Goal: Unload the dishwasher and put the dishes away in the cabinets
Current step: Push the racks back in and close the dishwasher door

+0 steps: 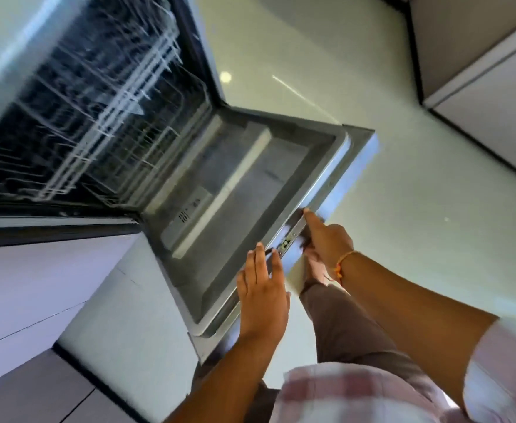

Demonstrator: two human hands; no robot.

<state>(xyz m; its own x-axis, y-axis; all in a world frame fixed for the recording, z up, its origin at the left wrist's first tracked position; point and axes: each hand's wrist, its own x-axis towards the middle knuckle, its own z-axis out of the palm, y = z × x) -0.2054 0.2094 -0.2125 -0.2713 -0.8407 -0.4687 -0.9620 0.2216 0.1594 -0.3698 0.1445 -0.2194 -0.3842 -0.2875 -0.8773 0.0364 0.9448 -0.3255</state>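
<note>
Both hands sit on the dishwasher door's (pixel 250 190) top edge, left hand (pixel 263 296) flat and released, right hand (pixel 327 242) gripping it; a slip could drop the door.

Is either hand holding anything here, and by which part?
No dish is held. The right hand grips the dishwasher door at its top edge; the left hand lies flat and open on that same edge.
</note>
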